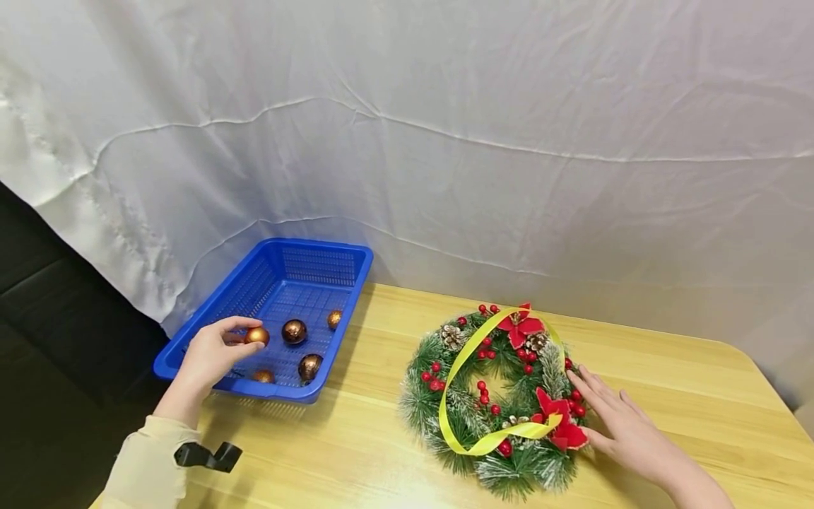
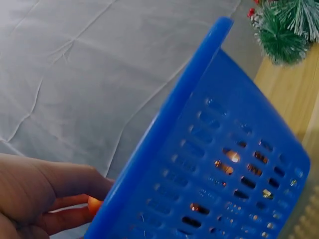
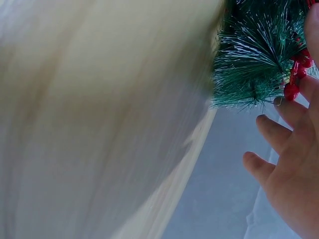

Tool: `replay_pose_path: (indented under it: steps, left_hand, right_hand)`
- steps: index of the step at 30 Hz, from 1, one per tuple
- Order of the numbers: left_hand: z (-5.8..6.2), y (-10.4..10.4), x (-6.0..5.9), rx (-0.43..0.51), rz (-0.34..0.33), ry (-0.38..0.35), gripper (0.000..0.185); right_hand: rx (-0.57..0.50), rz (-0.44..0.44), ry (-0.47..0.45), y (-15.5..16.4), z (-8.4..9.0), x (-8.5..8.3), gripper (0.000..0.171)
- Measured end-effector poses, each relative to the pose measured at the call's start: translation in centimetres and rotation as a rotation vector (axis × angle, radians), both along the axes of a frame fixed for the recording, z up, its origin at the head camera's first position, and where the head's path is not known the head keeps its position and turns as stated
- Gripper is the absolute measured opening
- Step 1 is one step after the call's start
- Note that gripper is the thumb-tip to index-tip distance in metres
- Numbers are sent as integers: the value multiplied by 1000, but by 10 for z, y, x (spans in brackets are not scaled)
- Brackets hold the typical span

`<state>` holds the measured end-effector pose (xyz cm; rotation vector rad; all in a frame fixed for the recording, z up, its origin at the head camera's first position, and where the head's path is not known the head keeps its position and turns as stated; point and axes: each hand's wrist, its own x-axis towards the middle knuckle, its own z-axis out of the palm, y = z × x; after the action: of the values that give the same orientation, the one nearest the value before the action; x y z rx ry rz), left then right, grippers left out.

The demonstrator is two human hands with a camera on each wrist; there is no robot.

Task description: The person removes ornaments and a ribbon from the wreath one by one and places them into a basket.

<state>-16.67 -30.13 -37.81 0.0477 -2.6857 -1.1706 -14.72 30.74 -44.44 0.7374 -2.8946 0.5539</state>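
Over the near left part of a blue plastic basket [image 1: 365, 272], my left hand [image 1: 213, 351] pinches a shiny copper-orange ball ornament [image 1: 257, 336] between thumb and fingers. Several more ball ornaments lie in the basket, among them a dark brown one [image 1: 294, 331] and a small copper one [image 1: 334, 319]. In the left wrist view the basket's wall hides most of the pinched ball. My right hand [image 1: 626, 428], fingers spread and fairly straight, rests at the right edge of a green wreath [image 1: 422, 396] with red berries, pinecones and red flowers. A yellow ribbon [image 1: 450, 396] loops loosely over the wreath.
Basket and wreath stand on a light wooden table [image 1: 356, 438], the wreath right of the basket. A pale grey cloth [image 1: 445, 177] hangs behind the table. A black strap mount [image 1: 208, 457] sits on the left sleeve. Dark material [image 1: 51, 339] fills the far left.
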Motion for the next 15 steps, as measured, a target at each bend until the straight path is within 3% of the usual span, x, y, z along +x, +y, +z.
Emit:
replay_pose_path:
  steps: [10, 15]
  left_hand:
    - [-1, -3, -1, -25, 29, -46, 38]
    - [1, 1, 0, 4, 36, -16, 37]
  right_hand:
    - [4, -7, 4, 0, -1, 0, 84]
    - [1, -3, 3, 1, -2, -1, 85]
